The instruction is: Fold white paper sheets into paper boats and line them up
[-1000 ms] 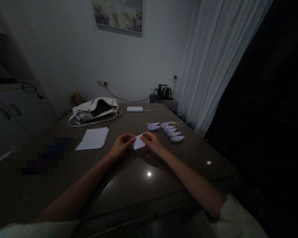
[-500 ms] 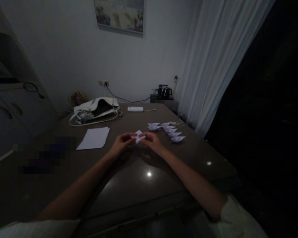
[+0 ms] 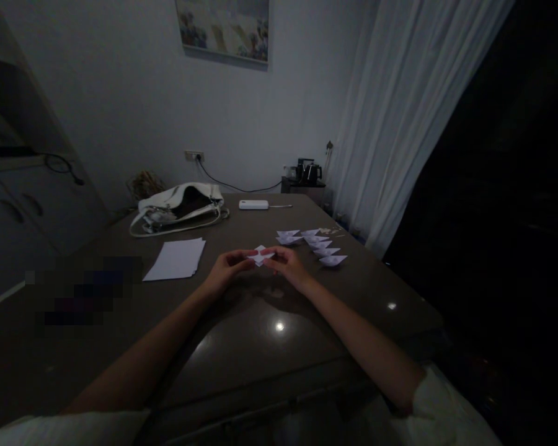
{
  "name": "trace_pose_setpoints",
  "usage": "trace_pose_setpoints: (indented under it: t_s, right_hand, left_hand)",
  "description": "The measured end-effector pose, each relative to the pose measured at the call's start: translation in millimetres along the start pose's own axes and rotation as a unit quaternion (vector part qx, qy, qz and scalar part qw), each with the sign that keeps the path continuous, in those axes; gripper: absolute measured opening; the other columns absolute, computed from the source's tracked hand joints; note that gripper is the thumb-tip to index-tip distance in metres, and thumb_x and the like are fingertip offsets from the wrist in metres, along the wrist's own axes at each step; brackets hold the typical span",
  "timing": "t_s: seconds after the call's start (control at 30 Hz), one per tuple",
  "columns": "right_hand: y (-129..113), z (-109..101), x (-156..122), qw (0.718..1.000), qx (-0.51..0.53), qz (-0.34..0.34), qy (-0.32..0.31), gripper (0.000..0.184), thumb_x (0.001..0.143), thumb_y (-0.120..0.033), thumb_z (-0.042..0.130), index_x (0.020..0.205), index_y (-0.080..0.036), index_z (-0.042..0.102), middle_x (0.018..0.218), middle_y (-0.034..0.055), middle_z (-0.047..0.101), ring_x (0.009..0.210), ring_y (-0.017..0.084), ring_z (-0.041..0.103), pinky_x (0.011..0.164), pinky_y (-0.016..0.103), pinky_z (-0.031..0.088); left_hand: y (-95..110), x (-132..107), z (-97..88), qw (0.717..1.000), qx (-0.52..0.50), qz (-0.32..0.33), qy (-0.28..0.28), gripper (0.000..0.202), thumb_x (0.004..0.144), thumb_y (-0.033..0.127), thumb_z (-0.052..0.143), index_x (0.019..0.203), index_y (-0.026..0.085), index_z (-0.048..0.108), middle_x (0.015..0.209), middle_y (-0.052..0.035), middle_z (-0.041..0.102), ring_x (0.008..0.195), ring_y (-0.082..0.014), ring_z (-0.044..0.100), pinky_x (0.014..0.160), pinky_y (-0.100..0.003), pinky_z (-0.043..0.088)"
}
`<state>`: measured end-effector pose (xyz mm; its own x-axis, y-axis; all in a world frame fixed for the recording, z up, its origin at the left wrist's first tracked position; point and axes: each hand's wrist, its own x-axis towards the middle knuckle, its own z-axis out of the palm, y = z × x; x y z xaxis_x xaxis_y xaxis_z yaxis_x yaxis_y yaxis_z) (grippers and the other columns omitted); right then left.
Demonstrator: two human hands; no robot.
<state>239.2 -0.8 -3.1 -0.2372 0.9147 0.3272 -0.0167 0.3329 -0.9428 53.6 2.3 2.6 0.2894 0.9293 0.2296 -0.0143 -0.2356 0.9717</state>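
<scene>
My left hand (image 3: 226, 269) and my right hand (image 3: 286, 264) meet over the middle of the brown table (image 3: 242, 334). Between their fingertips they pinch a small folded white paper piece (image 3: 260, 254), held a little above the tabletop and spread out sideways. Each hand grips one side of it. To the right of my right hand lie several finished folded paper boats (image 3: 317, 244) in a row. A stack of plain white paper sheets (image 3: 177, 259) lies to the left of my left hand.
A white handbag (image 3: 179, 206) rests at the table's far left. A white power bank (image 3: 253, 204) with a cable lies at the far edge. A kettle (image 3: 308, 171) stands on a side stand by the white curtain (image 3: 400, 118). Cabinets line the left.
The paper piece, held flat and facing me a second ago, has been pulled open sideways and lifted slightly. Both hands stayed in place, fingers working on it.
</scene>
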Motion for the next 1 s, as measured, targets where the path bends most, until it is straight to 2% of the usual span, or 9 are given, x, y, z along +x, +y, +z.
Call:
trace_pose_setpoints:
  t_s: [0.2,0.37,0.47,0.57,0.67,0.83,1.0]
  right_hand:
    - [-1.0,1.4,-1.8,1.0,-0.027,-0.008,-0.005,0.032,0.069,-0.037,0.068,0.093,-0.016,0.064,0.081,0.0027,0.063,0.063,0.01,0.052,0.047,0.018,0.041]
    - [1.2,2.7,-1.3,0.999,-0.031,-0.021,-0.007,0.035,0.068,-0.035,0.069,0.096,-0.016,0.062,0.094,0.0055,0.064,0.065,0.011,0.054,0.045,0.017,0.04]
    - [4.8,2.3,0.8,1.0,-0.016,-0.007,-0.003,0.037,0.066,-0.034,0.07,0.096,-0.016,0.06,0.089,0.0055,0.065,0.063,0.011,0.055,0.044,0.018,0.04]
    - [7.7,1.2,2.6,1.0,-0.011,0.01,0.01,0.034,0.065,-0.037,0.07,0.089,-0.014,0.061,0.08,0.0046,0.065,0.062,0.012,0.057,0.046,0.02,0.041]
    - [7.9,0.2,3.0,0.999,-0.02,0.006,0.026,0.034,0.064,-0.042,0.07,0.081,-0.014,0.063,0.073,0.0033,0.064,0.06,0.012,0.056,0.049,0.021,0.042]
    - [3.5,-0.1,2.4,0.999,-0.039,-0.01,0.033,0.035,0.063,-0.047,0.07,0.075,-0.014,0.065,0.065,0.0013,0.063,0.053,0.01,0.052,0.051,0.022,0.042]
    - [1.1,0.3,2.3,0.998,-0.046,-0.017,0.044,0.038,0.06,-0.05,0.072,0.073,-0.015,0.066,0.062,0.0007,0.063,0.051,0.01,0.052,0.051,0.023,0.041]
  left_hand:
    - [3.5,-0.9,1.9,0.999,0.026,0.016,0.017,0.046,0.063,0.047,0.073,0.094,0.013,0.07,0.08,-0.0073,0.071,0.072,-0.0201,0.063,0.069,-0.029,0.049]
    - [3.0,1.4,2.8,0.999,0.03,0.028,0.034,0.044,0.062,0.051,0.072,0.081,0.012,0.07,0.067,-0.0043,0.068,0.062,-0.0161,0.059,0.062,-0.025,0.046]
    - [1.5,2.6,1.8,0.998,0.027,0.03,0.038,0.04,0.062,0.051,0.072,0.073,0.013,0.069,0.064,-0.0033,0.066,0.061,-0.015,0.058,0.061,-0.024,0.045]
    - [1.6,2.1,1.5,0.999,0.027,0.031,0.034,0.038,0.063,0.05,0.072,0.07,0.013,0.068,0.062,-0.0028,0.065,0.06,-0.0146,0.057,0.06,-0.024,0.044]
    - [2.1,0.9,2.8,0.999,0.025,0.032,0.027,0.038,0.066,0.05,0.07,0.075,0.013,0.068,0.065,-0.0027,0.065,0.06,-0.0145,0.057,0.06,-0.024,0.044]
    - [-2.5,2.0,3.0,1.0,-0.003,0.009,0.001,0.05,0.069,0.05,0.068,0.104,0.015,0.064,0.086,-0.0046,0.067,0.064,-0.0145,0.058,0.06,-0.024,0.046]
    - [-8.7,4.5,-0.2,0.999,-0.038,-0.012,-0.012,0.055,0.07,0.048,0.068,0.111,0.012,0.063,0.093,-0.0086,0.068,0.065,-0.0147,0.059,0.06,-0.025,0.047]
